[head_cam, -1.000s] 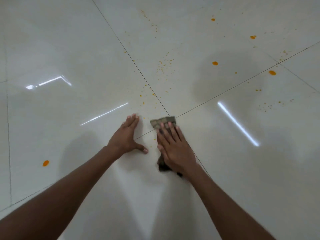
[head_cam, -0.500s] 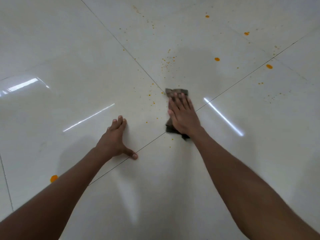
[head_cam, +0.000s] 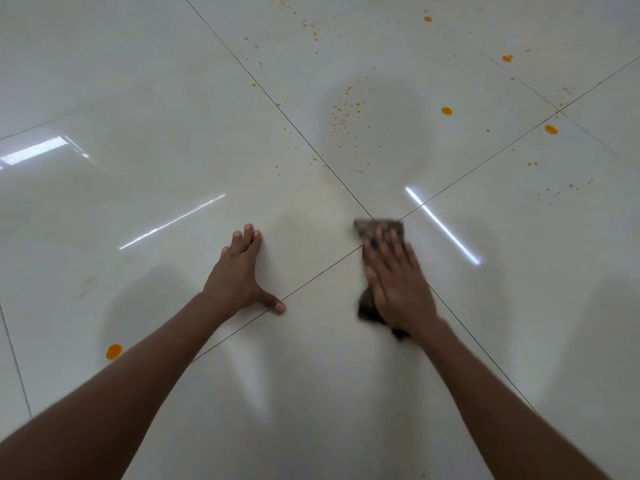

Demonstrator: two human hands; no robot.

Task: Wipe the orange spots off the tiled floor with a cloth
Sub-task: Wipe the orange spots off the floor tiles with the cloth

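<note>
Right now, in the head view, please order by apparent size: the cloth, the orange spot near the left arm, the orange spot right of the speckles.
1. cloth
2. orange spot near the left arm; nearer the camera, so unsure
3. orange spot right of the speckles

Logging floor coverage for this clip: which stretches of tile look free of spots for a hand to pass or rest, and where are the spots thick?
Free: the tile between the left hand and right hand on the cloth, and the near tile between both forearms. Crowded: the speckle cluster on the far tile, with bigger drops to its right. One lone drop sits beside the left forearm.
</note>
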